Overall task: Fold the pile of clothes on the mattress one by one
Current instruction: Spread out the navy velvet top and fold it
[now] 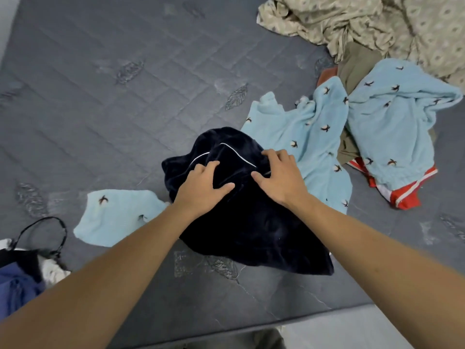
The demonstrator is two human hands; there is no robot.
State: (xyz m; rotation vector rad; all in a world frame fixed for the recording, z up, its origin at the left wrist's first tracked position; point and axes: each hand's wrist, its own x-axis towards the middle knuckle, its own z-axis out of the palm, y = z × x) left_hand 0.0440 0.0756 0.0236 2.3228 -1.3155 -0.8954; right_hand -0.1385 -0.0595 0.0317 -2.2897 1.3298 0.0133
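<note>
A dark navy velvety garment [251, 227] with thin white piping lies bunched in the middle of the grey quilted mattress [100, 96]. My left hand [203, 185] rests on its upper part, fingers curled into the fabric. My right hand [279, 175] sits beside it, fingers bent and pinching the fabric near the piping. A light blue fleece garment [309, 137] with small dark bird prints spreads under and right of the navy one; one of its ends [113, 215] sticks out to the left.
More light blue fleece [392, 122] lies on olive cloth [357, 64] and a red-and-white striped garment [402, 195] at right. A beige patterned sheet [377, 23] is heaped at the top right. Dark and blue items with a black strap [42, 235] sit lower left. The mattress edge runs along the bottom.
</note>
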